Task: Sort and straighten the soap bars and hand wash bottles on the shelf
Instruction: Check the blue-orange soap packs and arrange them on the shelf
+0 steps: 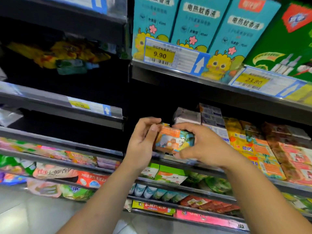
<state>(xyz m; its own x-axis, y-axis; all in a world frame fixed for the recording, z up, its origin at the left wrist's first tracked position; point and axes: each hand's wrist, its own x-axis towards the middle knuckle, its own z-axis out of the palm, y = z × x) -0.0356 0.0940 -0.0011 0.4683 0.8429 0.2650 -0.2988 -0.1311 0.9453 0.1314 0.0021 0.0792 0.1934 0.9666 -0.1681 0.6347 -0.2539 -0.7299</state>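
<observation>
Store shelf of soap packs, left hand, right hand, each grip holding orange soap bar

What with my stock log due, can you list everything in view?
soap pack: one, orange and teal, held before the middle shelf
tall boxes: three, teal, top shelf
green box: one, green, top shelf, far right
price tags: two readable, yellow, top shelf rail
soap bars: many, yellow, orange and brown, middle shelf, right
pale packs: a few, white-lilac, behind the soap pack
bags: many, mixed colours, lower left shelves
left hand: one, grips the pack's left end
right hand: one, grips its right end
</observation>
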